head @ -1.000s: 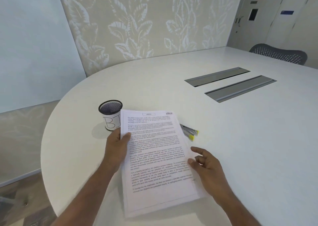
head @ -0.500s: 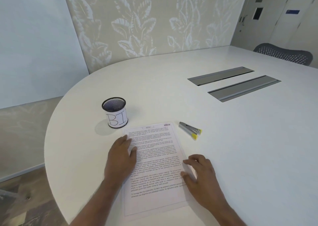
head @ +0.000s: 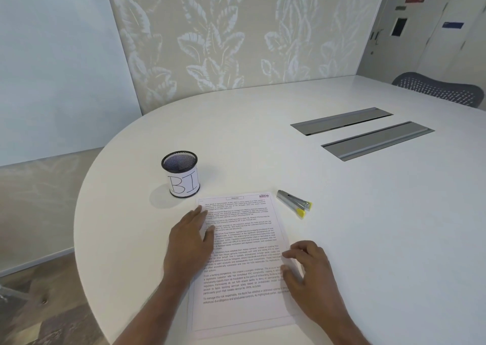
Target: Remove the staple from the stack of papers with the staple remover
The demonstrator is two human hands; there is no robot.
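Both hands, left (head: 190, 242) flat and right (head: 310, 271) with fingers loosely curled, holding nothing, rest on the papers (head: 242, 260) at lower centre; the remover (head: 294, 205) lies just beyond their upper-right corner on the bare desk (head: 381, 239).

Big white rounded table (head: 368, 213) with two grey cable flaps (head: 363, 131) set into the top. Behind it there's a beige wall panel (head: 236, 34) with a pale leaf print, plus a grey mesh chair (head: 439, 89) tucked in at the far right. Pale doors (head: 426, 29) in the corner, wood-look floor (head: 39, 305).
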